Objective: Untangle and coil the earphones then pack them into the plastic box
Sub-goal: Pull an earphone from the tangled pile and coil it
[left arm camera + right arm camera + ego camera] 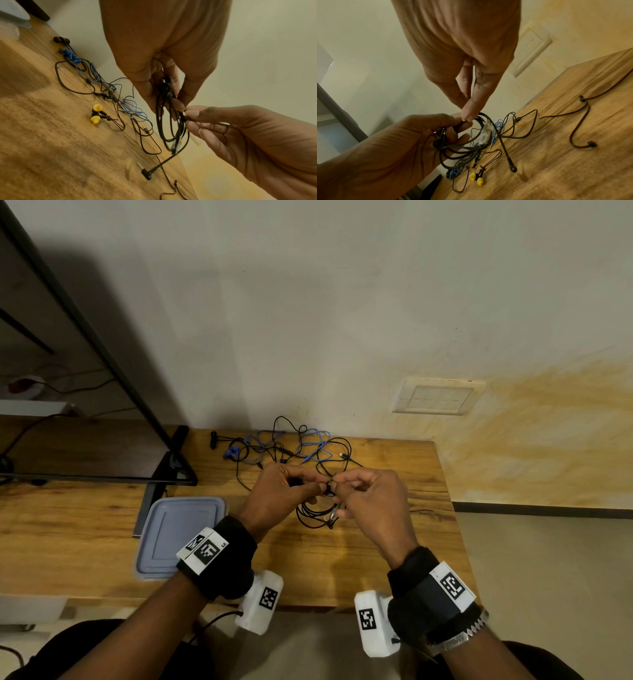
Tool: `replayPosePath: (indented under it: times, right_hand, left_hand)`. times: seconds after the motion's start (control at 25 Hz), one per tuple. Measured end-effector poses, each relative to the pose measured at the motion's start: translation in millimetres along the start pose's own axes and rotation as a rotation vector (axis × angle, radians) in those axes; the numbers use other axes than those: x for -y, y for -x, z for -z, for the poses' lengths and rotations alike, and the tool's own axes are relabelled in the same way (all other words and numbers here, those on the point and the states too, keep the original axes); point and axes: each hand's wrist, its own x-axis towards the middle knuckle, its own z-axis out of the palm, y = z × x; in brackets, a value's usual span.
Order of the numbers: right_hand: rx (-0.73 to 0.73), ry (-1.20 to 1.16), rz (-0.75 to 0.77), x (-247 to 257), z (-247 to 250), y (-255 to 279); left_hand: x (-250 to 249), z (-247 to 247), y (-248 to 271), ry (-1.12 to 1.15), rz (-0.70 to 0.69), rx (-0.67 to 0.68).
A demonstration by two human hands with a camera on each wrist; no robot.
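Together both hands (pixel 281 491) (pixel 368 498) pinch loosely looped black earphones (pixel 169 121), plug dangling.

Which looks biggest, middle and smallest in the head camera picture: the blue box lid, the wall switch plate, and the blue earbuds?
1. blue box lid, clearly biggest.
2. wall switch plate.
3. blue earbuds, tiny.
The lid lies nearer the camera, so it looks extra large.

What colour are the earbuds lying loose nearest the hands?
Yellow earbuds, clearest in the left wrist view.
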Motion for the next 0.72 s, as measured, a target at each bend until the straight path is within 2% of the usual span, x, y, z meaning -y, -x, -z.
replayPosePath:
  times: [0.16,0.28,0.44,0.6,0.72]
  right_hand:
    - [0.075,0.005,-0.007,1.5,2.6,-0.6]
    - [0.145,-0.121,-0.090,6.8,8.0,-1.9]
    - [0.136,-0.309,-0.206,6.7,16.2,-8.3]
    - [0.126,-0.276,-0.116,7.6,18.6,-7.4]
    - [0.024,-0.279,-0.074,9.7,22.5,-10.9]
  left_hand:
    - [-0.9,-0.2,1.2,-0.005,-0.014,-0.027]
    - [-2.4,-0.2,2.7,-0.001,-0.024,-0.009]
    - [-6.1,-2.3,4.6,0.012,-0.058,0.070]
    - [-7.9,-2.4,3.8,0.039,-0.060,0.106]
    - [-9.8,1.1,3.8,0.050,-0.060,0.191]
